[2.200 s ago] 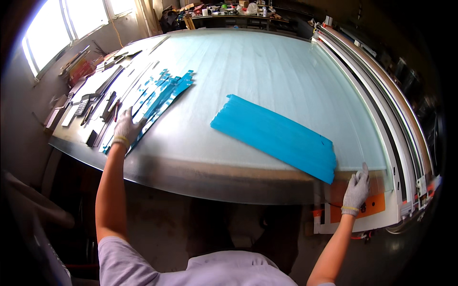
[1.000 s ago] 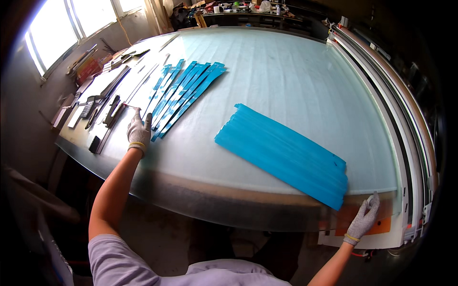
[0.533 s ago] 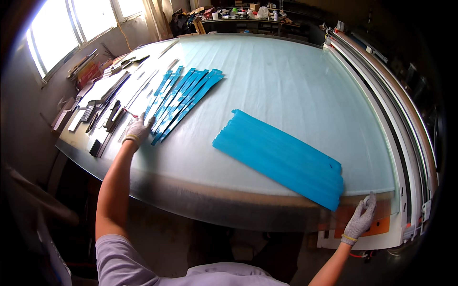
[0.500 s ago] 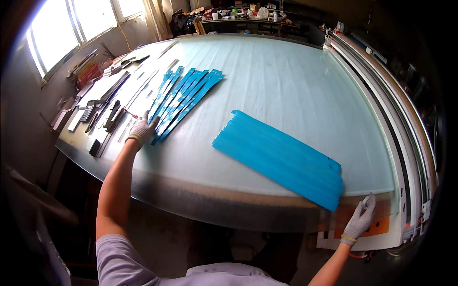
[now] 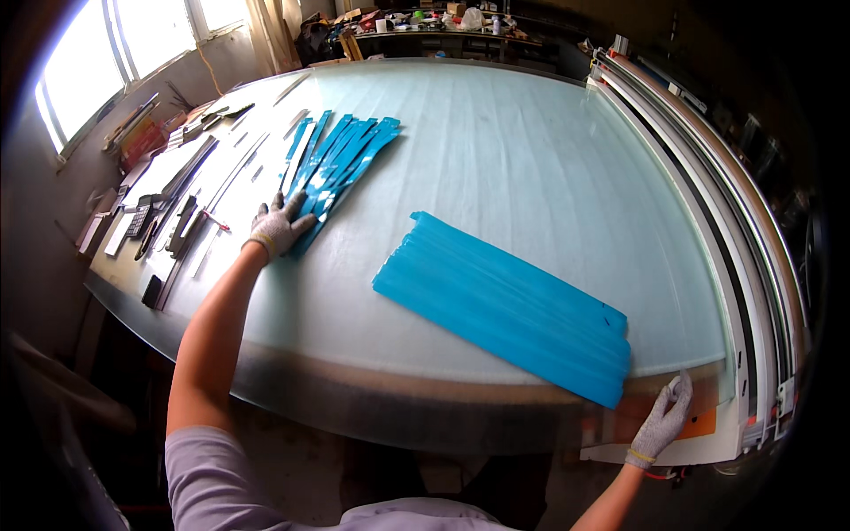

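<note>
Spreads the grey-gloved left hand (image 5: 279, 228) over the near ends of narrow, glossy blue strips (image 5: 341, 159), fanned out toward eleven o'clock on the broad, pale-topped table (image 5: 496, 133). Bunches the grey-gloved right hand (image 5: 662, 423) at the four o'clock edge; cannot tell whether pinching anything. Has a wide, blue, ragged-ended rectangular panel (image 5: 505, 305) lying nearer the middle toward four o'clock, and a dark calculator (image 5: 140, 219) toward nine.

We have room to pass across the table (image 5: 513, 133) between the fanned blue strips (image 5: 359, 142) under our left hand (image 5: 281, 228) and the wide blue panel (image 5: 505, 305), and beyond both. The calculator (image 5: 140, 221) and dark tools (image 5: 182, 221) crowd our left; a long rail (image 5: 699, 177) bounds our right, past our right hand (image 5: 664, 419).
</note>
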Demonstrator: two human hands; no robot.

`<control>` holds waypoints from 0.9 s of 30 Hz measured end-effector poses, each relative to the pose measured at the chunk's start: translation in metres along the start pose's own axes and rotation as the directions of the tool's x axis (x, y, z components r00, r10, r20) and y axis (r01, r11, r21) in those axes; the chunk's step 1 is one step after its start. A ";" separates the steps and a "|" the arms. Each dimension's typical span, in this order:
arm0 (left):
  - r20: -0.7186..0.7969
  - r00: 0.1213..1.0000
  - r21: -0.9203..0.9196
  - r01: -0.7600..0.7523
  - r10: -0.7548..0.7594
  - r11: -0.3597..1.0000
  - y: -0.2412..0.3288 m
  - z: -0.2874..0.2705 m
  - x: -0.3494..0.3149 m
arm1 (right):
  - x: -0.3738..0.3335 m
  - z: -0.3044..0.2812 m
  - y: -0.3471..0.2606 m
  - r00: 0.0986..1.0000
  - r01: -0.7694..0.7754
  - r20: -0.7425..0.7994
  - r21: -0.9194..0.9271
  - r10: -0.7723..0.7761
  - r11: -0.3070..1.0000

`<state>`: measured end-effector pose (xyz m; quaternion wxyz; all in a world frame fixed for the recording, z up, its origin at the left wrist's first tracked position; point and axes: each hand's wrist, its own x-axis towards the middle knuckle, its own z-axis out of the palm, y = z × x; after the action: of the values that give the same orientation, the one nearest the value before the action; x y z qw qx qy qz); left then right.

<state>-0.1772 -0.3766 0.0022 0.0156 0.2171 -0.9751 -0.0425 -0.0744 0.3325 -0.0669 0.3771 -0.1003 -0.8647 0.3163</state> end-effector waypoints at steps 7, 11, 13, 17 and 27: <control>-0.510 0.855 0.084 0.157 -0.093 0.984 -0.054 0.004 0.080 | 0.001 0.003 -0.011 1.000 0.029 0.006 -0.017 -0.029 0.999; -0.432 0.827 -0.206 0.297 -0.359 0.932 -0.109 -0.012 0.091 | 0.000 0.002 -0.008 1.000 -0.010 0.008 -0.011 0.010 1.000; -0.440 0.831 -0.172 0.292 -0.339 0.941 -0.121 -0.006 0.086 | 0.000 0.002 -0.005 1.000 -0.013 0.006 -0.024 0.013 1.000; -0.339 0.898 -0.284 0.186 -0.280 0.941 -0.096 -0.001 0.071 | 0.000 0.000 -0.002 1.000 -0.015 0.009 0.002 0.015 1.000; -0.092 0.979 -0.290 0.150 -0.184 0.945 -0.139 -0.010 0.092 | 0.000 0.003 -0.008 1.000 -0.014 -0.008 -0.013 0.014 1.000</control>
<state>-0.2008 -0.5420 0.0007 0.1002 0.2967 -0.9346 -0.1690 -0.0761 0.3253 -0.0632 0.3776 -0.1101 -0.8646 0.3127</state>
